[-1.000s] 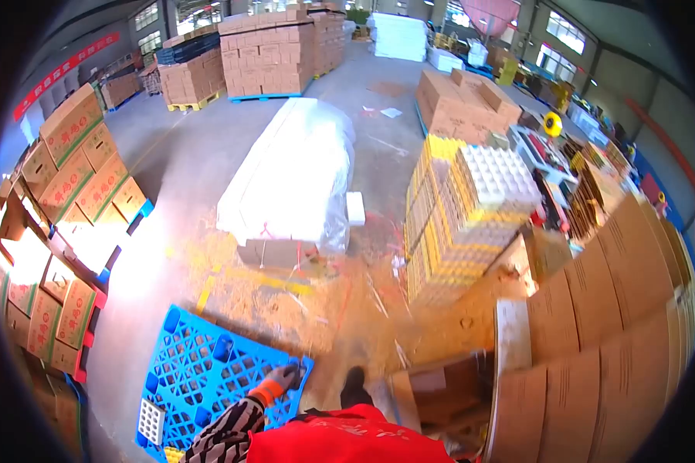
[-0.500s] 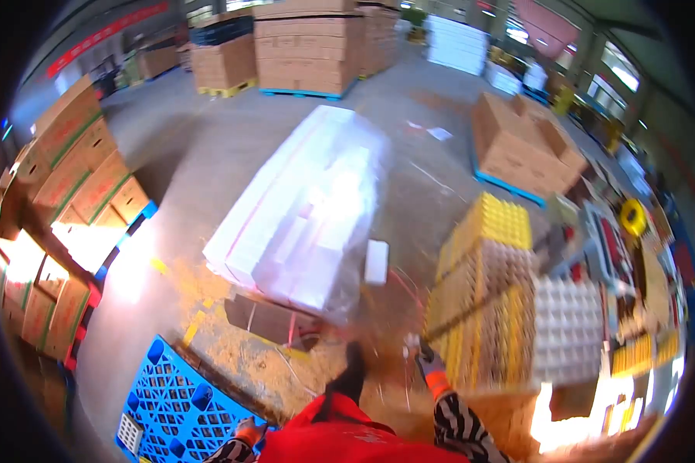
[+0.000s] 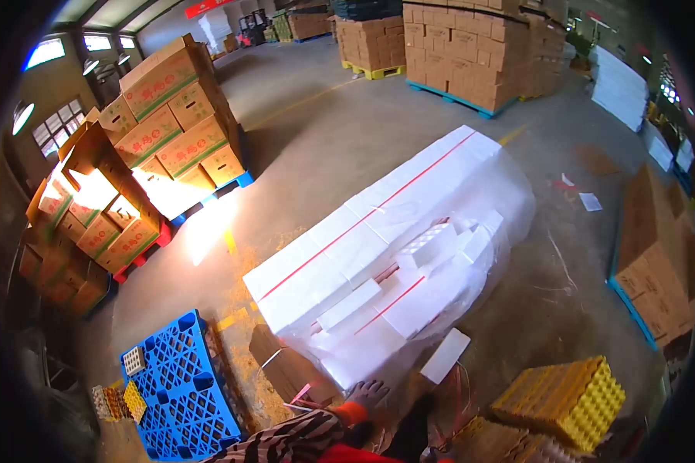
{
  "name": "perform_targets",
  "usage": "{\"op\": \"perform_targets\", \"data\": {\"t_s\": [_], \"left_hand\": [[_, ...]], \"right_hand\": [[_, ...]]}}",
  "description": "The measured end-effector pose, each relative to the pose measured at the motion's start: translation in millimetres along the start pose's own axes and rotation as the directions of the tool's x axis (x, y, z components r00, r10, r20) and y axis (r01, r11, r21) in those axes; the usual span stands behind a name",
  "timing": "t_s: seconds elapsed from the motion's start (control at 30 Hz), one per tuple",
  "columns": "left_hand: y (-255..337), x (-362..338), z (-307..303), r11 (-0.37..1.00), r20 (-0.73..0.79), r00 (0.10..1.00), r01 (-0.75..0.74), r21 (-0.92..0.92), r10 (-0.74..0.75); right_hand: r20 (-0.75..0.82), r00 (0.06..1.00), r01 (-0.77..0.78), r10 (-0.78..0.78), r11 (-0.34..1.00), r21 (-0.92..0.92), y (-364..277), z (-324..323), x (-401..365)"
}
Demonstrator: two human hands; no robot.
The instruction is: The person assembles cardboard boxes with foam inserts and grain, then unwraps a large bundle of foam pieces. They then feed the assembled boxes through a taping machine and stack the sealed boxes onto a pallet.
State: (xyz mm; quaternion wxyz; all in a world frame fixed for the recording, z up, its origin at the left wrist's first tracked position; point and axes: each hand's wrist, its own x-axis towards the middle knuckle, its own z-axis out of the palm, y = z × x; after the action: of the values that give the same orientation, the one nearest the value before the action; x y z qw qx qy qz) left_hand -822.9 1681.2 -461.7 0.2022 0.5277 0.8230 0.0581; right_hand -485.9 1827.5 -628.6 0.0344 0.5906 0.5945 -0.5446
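Observation:
My left hand (image 3: 368, 394), in a grey glove with an orange cuff, reaches out with its fingers spread. It lies right at the near lower edge of a long white stack of blocks (image 3: 378, 224), bound with red straps and partly covered by clear plastic film (image 3: 510, 201). Below that hand is a flattened brown cardboard piece (image 3: 282, 370) with a pink strip. Only a dark sliver of my right hand (image 3: 438, 454) shows at the bottom edge, its fingers hidden. A loose white block (image 3: 445, 356) lies on the floor beside the stack.
A blue plastic pallet (image 3: 185, 386) with small egg trays (image 3: 134, 361) is at lower left. Yellow and brown egg-tray stacks (image 3: 564, 401) stand at lower right. Carton-loaded pallets (image 3: 177, 123) are at left, more cartons (image 3: 463, 54) behind, and an open-topped carton load (image 3: 656, 262) at right.
My view has swung right-to-left, so the white stack and egg trays sit further right. My left hand has come forward from beside the blue pallet to the white stack; my right hand has dropped mostly out of view.

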Motion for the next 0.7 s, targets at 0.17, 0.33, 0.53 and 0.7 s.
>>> {"op": "perform_targets", "data": {"t_s": [0.17, 0.33, 0.53, 0.7], "left_hand": [[-14, 48, 29, 0.971, 0.207, 0.971, 0.076, 0.225, -0.123], [-40, 89, 66, 0.905, 0.387, 0.895, 0.040, 0.425, -0.221], [-93, 112, 114, 0.914, 0.291, 0.918, 0.150, 0.376, -0.270], [-102, 125, 136, 0.925, 0.228, 0.903, 0.322, 0.200, -0.364]], "right_hand": [[0.021, 0.999, 0.034, -0.033, 0.998, -0.054, -26, -10, 131], [-0.082, 0.996, 0.019, -0.035, 0.980, -0.197, 4, -3, 229], [-0.277, 0.961, -0.057, -0.009, 0.972, -0.227, 59, 75, 387], [-0.051, 0.984, -0.152, 0.171, 0.954, 0.258, 17, 145, 443]]}}
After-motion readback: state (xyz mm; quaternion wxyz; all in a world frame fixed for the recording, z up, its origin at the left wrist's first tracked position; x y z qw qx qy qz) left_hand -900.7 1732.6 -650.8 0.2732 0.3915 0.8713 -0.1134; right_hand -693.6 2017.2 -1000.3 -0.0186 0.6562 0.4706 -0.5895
